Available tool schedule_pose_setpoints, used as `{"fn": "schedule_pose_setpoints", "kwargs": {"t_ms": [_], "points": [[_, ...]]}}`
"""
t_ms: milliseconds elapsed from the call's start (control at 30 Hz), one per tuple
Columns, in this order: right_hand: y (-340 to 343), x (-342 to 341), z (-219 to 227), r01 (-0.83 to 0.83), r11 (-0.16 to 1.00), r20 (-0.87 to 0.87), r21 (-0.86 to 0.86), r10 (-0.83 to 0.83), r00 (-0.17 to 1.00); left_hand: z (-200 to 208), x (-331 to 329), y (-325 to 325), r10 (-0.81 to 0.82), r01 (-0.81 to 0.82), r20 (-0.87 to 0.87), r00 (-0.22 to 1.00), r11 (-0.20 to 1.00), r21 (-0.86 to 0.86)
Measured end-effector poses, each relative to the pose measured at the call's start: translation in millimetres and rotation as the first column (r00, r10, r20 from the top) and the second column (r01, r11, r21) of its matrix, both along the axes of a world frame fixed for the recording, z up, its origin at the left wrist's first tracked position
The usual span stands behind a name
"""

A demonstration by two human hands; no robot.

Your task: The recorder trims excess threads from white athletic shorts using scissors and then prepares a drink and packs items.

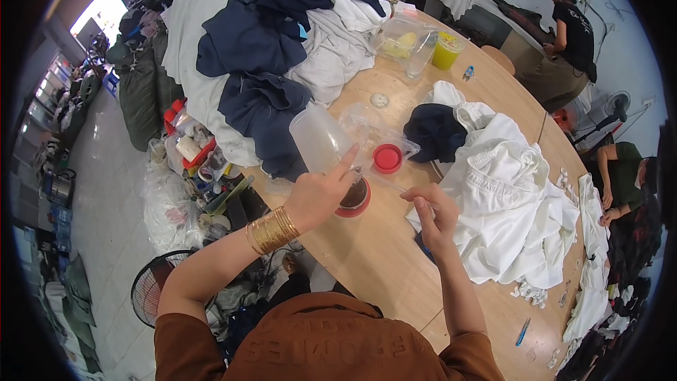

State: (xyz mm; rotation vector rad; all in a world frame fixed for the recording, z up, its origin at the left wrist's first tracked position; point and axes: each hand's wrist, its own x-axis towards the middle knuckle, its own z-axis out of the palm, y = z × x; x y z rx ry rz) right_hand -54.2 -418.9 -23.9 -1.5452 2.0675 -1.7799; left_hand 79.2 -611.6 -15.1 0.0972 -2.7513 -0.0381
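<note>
Head view: left hand (321, 196), index extended, grips a tilted cup (317, 135); right hand (437, 217) pinches a thin handle (389, 184).

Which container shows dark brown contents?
The red-edged container beside the left hand. The cup farther off looks yellow-green, and the large translucent container whitish.

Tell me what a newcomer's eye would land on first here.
First, probably, the gold bangles on the left wrist, just below the left hand, which is at a tilted cloudy tub near the middle. Right of that tub, a bright red lid stands out on the pale wooden table. Big heaps of clothes frame it: navy and white at upper left, mostly white at right.
</note>
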Motion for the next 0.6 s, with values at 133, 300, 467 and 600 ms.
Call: {"fn": "schedule_pose_setpoints", "kwargs": {"t_ms": [133,300,467,600], "points": [[-3,5,-8,-0.002,1.0,0.007,-0.015,0.002,1.0,1,0,4,-0.025,0.025,0.011,1.0,1.0,0.003],[5,6,-13,-0.032,0.996,0.051,0.086,0.028,0.998,0,1,4,-0.034,0.034,-0.003,0.999,0.999,0.002],[7,6,-9,-0.029,0.999,0.027,0.023,0.028,0.999,1,3,3,-0.058,0.058,-0.025,0.998,0.998,-0.001],[11,7,-6,-0.029,0.999,0.014,0.012,0.029,0.999,1,5,3,-0.056,0.055,-0.023,0.998,0.998,-0.037]]}}
